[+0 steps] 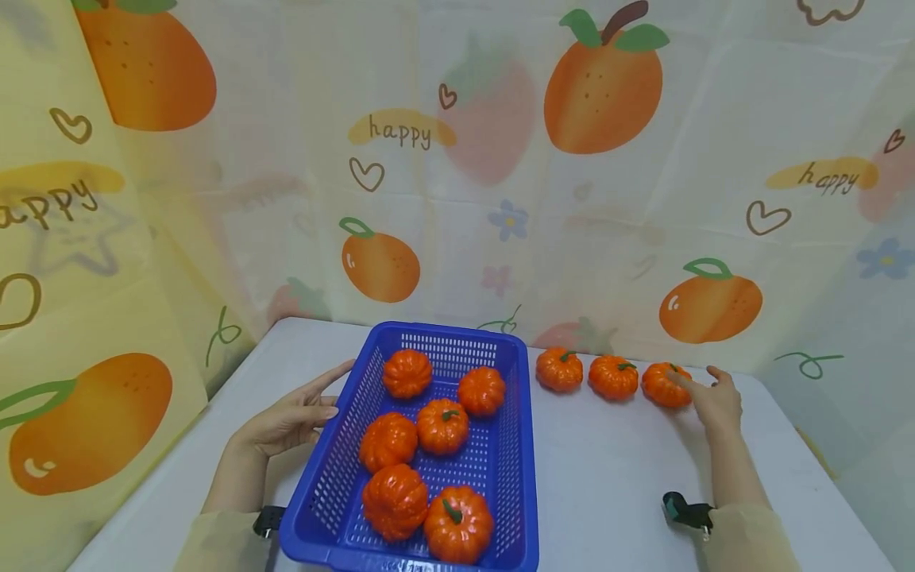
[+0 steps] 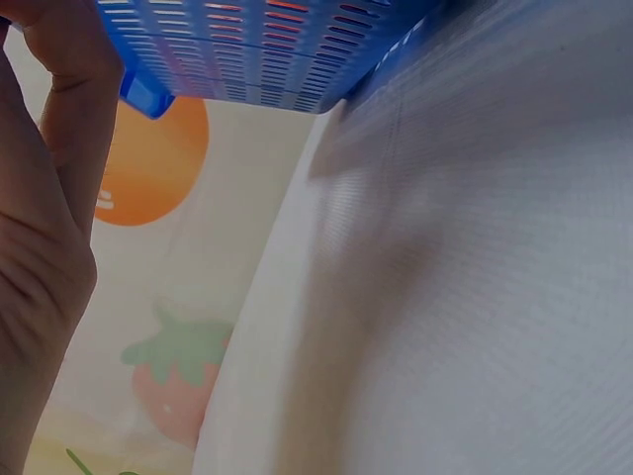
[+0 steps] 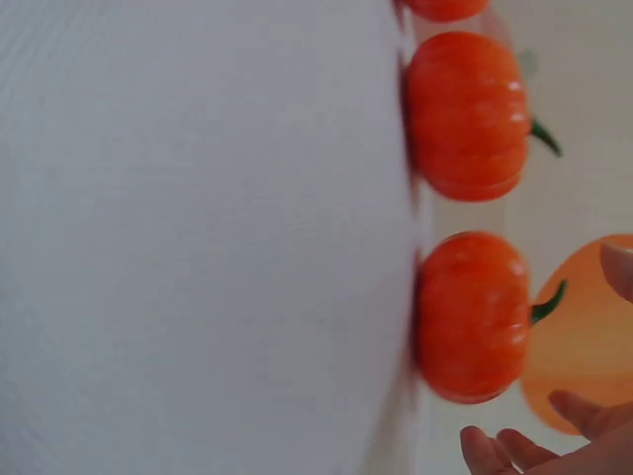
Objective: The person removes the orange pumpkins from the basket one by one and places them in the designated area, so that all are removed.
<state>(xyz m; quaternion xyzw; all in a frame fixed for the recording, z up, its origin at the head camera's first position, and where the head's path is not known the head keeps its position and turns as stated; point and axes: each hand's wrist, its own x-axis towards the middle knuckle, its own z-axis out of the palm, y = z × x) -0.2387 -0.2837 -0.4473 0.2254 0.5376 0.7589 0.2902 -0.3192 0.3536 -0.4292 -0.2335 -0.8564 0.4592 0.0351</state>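
A blue plastic basket (image 1: 527,445) with slotted walls holds several small orange pumpkins (image 1: 443,427). My left hand (image 1: 286,421) is at the basket's left rim, index finger stretched out and thumb tip right at the edge. In the left wrist view, its fingers (image 2: 79,119) rise beside the slotted outer wall. Over on the right, my right hand (image 1: 717,403) reaches to the rightmost pumpkin (image 1: 665,386) of a row of three, thumb and fingers spread apart. The right wrist view shows the fingertips beyond that pumpkin (image 3: 473,317), on its stem side.
The other two pumpkins of the row, the middle one (image 1: 613,377) and the left one (image 1: 560,369), sit near the back edge of the white table (image 1: 600,492). A fruit-printed curtain (image 1: 472,238) hangs behind the table and along its left side.
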